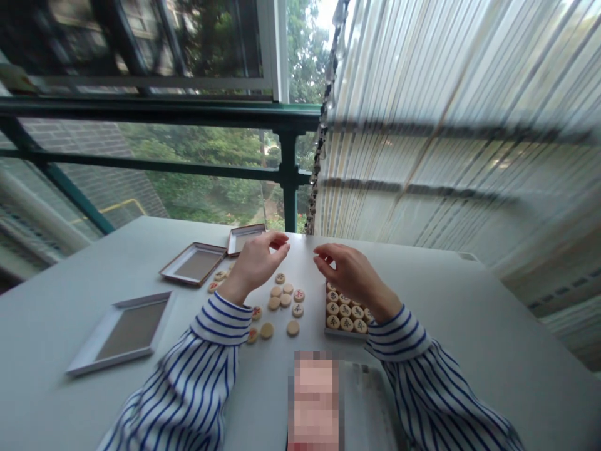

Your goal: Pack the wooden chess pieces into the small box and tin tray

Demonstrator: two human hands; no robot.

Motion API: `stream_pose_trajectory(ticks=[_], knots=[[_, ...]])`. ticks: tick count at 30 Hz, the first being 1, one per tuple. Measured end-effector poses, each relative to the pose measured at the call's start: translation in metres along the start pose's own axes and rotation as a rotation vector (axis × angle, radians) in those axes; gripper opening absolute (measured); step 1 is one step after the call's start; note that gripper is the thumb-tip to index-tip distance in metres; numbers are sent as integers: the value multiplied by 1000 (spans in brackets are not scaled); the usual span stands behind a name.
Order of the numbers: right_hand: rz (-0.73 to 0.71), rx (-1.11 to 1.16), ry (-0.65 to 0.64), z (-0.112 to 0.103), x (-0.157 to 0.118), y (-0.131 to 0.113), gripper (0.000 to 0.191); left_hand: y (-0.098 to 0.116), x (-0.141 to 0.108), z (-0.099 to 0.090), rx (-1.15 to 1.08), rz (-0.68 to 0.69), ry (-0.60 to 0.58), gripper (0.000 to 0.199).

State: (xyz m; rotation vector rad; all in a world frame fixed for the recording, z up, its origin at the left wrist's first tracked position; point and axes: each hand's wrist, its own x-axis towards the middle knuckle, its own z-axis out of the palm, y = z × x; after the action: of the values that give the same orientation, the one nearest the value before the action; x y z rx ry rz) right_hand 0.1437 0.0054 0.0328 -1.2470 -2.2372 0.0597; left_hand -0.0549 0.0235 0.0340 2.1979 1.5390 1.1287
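Strings of a pale curtain [446, 150] hung at far right, and a dark green railing [150, 111] ran along the far left, beyond one broad white table [474, 338]. Two arms in blue-striped sleeves reached in from the near side. Three shallow trays lay at left: one white-walled tray [134, 326] on the near side, and two brown-rimmed trays, the larger [197, 266] set nearer than the smaller [241, 243]. One box [345, 334] of round game pieces sat right of centre. The left hand [253, 266] hovered over the scattered pieces, its fingers curled close together and the thumb slightly apart; the right hand [350, 269], above the box's far part, bent its fingers likewise, thumb apart from the tips. Eleven loose pieces [286, 300] showed at centre, right of the left wrist: six plain, three red-marked, two dark-marked. Two more [220, 275] lay left of that wrist, with a sliver of another behind it. At least nine dark-marked pieces [346, 323] stood in rows in the box; the right hand and cuff hid the others. A pixelated patch [315, 401] at the near edge covered part of something that could not be made out.
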Motion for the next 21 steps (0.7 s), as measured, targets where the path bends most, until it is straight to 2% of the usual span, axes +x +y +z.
stream_pose_trajectory(ticks=[2, 6, 9, 16, 21], knots=[[-2, -11, -10, 1, -1, 0, 23, -9, -2, 3, 54, -2, -56, 27], [2, -36, -28, 5, -3, 0, 23, -22, -5, 10, 225, 23, -281, 34], [-1, -61, -63, 9, -5, 1, 24, -30, -7, 15, 312, 24, -396, 39], [-7, -107, -110, 15, -6, 4, 25, -43, -9, 23, 415, -29, -482, 35], [-13, -124, -131, 15, -6, 3, 26, -46, -8, 26, 492, -16, -507, 34]])
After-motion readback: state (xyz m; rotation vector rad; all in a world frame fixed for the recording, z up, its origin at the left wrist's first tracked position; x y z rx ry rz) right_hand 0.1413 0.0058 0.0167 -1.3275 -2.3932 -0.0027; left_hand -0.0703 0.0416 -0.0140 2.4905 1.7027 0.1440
